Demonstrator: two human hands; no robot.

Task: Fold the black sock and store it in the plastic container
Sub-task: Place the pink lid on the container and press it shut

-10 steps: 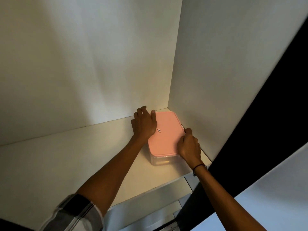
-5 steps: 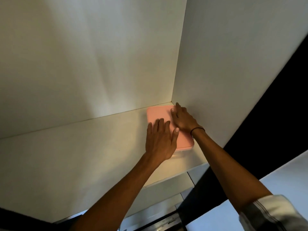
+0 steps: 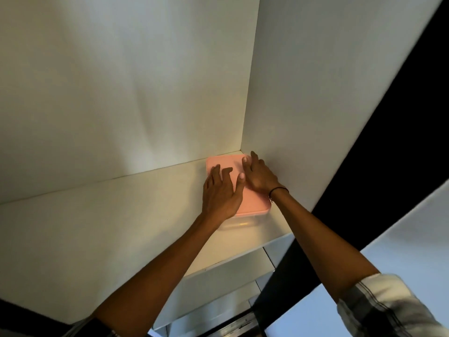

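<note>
Both hands flat on pink lid [image 3: 252,203] of plastic container [image 3: 239,223], back-right shelf [image 3: 97,227] corner, about 1 o'clock. Left hand [image 3: 220,193] and right hand [image 3: 258,177] fingers spread, pressing, grasping nothing. Sock unseen.

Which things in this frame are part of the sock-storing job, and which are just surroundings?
Job: plastic container with pink lid shut; left hand and right hand flat on the lid. Sock not visible.

Surroundings: white shelf, side wall, black wristband.
</note>
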